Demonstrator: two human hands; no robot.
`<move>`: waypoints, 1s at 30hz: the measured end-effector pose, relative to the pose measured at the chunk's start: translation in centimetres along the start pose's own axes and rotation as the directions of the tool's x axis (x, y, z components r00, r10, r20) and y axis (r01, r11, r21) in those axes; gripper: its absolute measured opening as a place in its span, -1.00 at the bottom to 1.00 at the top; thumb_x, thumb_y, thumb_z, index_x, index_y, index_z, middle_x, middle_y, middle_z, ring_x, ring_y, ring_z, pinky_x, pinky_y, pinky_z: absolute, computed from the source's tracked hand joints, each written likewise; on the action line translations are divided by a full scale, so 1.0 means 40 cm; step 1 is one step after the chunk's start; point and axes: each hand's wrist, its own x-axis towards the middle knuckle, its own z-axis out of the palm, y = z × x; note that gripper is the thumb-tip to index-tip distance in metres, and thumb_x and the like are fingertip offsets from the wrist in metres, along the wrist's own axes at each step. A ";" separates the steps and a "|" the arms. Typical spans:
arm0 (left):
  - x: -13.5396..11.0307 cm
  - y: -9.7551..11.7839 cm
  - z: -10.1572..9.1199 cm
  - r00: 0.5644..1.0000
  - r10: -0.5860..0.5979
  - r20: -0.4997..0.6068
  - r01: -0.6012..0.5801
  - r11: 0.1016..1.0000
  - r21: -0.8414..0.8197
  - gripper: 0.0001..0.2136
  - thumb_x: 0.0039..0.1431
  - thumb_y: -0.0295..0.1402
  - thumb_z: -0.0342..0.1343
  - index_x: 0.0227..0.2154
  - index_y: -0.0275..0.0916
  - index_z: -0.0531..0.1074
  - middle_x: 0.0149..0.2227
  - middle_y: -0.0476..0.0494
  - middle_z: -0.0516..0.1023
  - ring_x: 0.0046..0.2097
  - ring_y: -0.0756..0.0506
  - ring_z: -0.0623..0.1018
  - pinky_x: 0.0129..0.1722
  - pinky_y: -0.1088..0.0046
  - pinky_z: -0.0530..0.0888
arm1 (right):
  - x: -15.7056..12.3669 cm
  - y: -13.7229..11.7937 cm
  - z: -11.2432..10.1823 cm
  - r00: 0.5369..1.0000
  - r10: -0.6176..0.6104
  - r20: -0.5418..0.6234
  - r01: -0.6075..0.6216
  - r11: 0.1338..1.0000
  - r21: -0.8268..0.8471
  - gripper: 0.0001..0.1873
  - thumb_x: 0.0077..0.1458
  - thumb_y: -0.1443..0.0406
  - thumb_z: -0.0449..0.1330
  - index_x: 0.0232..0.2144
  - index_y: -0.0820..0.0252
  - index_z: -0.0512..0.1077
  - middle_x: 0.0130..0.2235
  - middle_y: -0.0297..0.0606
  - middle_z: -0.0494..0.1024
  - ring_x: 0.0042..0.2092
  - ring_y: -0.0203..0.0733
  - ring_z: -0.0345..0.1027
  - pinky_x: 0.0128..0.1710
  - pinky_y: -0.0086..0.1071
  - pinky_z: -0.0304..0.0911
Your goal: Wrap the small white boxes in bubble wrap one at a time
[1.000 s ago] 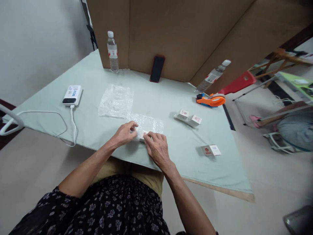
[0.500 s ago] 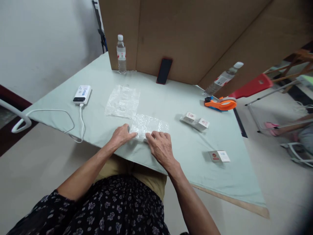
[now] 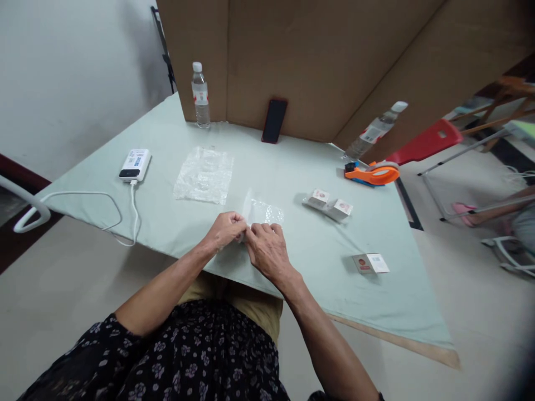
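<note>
Left hand (image 3: 225, 228) sits at the near edge of the bench (image 3: 292, 167), its fingers curled and pinched on the near end of a strip of bubble wrap (image 3: 264, 211). The right hand (image 3: 265, 250) touches it knuckle to knuckle and pinches the same end. The rest of the strip lies flat on the pale green cover just beyond the fingertips. Something small may be folded inside the wrap, but the fingers hide it. Far to the left a white power bank (image 3: 135, 165) lies with its cable (image 3: 125, 223) trailing over the bench edge. A clear plastic sheet (image 3: 204, 175) lies flat beyond the hands, with a water bottle (image 3: 200, 94) upright behind it. A dark phone (image 3: 273, 121) leans against the cardboard wall (image 3: 313, 55). To the right lie two wrapped boxes (image 3: 328, 203), an orange tape dispenser (image 3: 370, 174), a bare small box (image 3: 371, 263) and a second bottle (image 3: 374, 131), tilted.
</note>
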 end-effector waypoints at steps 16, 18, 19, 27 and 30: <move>-0.026 -0.017 0.008 0.790 0.518 0.329 -0.573 0.431 0.697 -0.86 0.19 -0.50 0.02 -0.29 -0.23 0.48 -0.19 -0.21 0.48 -0.09 -0.15 0.46 -0.03 0.29 0.46 | -0.181 0.059 0.049 0.648 0.762 0.010 -0.617 0.516 0.594 -0.41 0.10 -0.03 0.19 0.06 0.20 0.36 -0.08 -0.06 0.56 -0.32 -0.11 0.44 -0.28 -0.20 0.33; -0.025 -0.016 0.006 0.790 0.508 0.343 -0.575 0.420 0.702 -0.86 0.19 -0.49 0.02 -0.29 -0.23 0.47 -0.20 -0.19 0.47 -0.10 -0.15 0.46 -0.04 0.29 0.46 | -0.176 0.065 0.074 0.614 0.781 0.117 -0.661 0.428 0.616 -0.29 0.02 -0.10 0.22 0.09 0.22 0.35 -0.16 -0.11 0.58 -0.41 -0.16 0.41 -0.33 -0.23 0.32; -0.025 -0.015 0.006 0.791 0.504 0.347 -0.573 0.413 0.707 -0.87 0.20 -0.48 0.02 -0.30 -0.23 0.46 -0.20 -0.19 0.46 -0.10 -0.15 0.46 -0.04 0.29 0.46 | -0.166 0.067 0.086 0.604 0.787 0.128 -0.665 0.408 0.626 -0.26 -0.01 -0.11 0.24 0.09 0.22 0.35 -0.20 -0.14 0.59 -0.42 -0.16 0.40 -0.33 -0.24 0.32; -0.021 -0.001 0.009 0.835 0.405 0.373 -0.530 0.406 0.745 -0.87 0.22 -0.42 0.03 -0.32 -0.24 0.49 -0.17 -0.23 0.44 -0.10 -0.19 0.46 -0.09 0.28 0.48 | -0.062 0.038 0.113 0.568 0.820 0.072 -0.531 0.299 0.793 -0.33 -0.03 0.11 0.22 0.11 0.28 0.32 -0.50 -0.46 0.40 -0.46 -0.23 0.31 -0.33 -0.31 0.30; -0.015 0.005 0.013 0.850 0.374 0.370 -0.511 0.419 0.751 -0.89 0.16 -0.44 0.07 -0.30 -0.24 0.49 -0.17 -0.22 0.42 -0.10 -0.19 0.47 -0.10 0.29 0.48 | -0.036 0.016 0.105 0.575 0.814 0.084 -0.463 0.239 0.853 -0.35 -0.03 0.12 0.21 0.10 0.29 0.32 -0.48 -0.44 0.42 -0.46 -0.25 0.32 -0.38 -0.34 0.29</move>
